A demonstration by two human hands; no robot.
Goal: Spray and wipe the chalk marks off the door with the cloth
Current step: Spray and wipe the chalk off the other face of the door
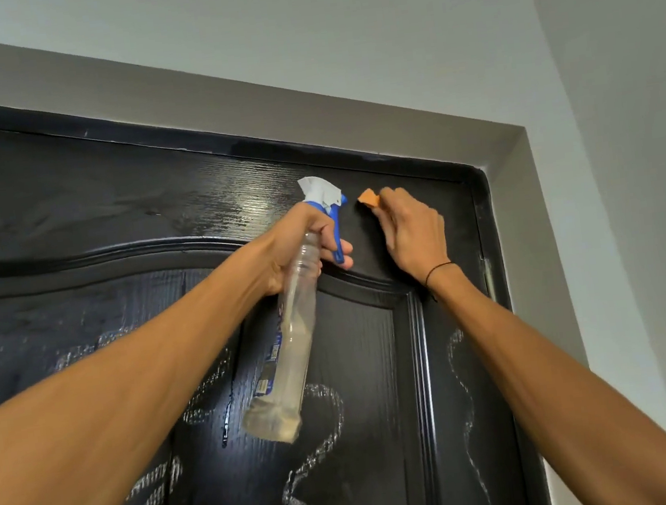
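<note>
Door (108,186), top corner: right hand (414,234) presses the orange cloth (368,198), apparently pinched; left hand (301,247) grips the spray bottle (289,361). Chalk marks (317,453) remain below; drips may smear them.

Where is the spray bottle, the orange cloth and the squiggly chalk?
spray bottle (296,331), head view, on its clear body.
orange cloth (368,198), head view, on the corner sticking out above the fingers.
chalk marks (461,395), head view, on the wavy line at the door's right side.
</note>
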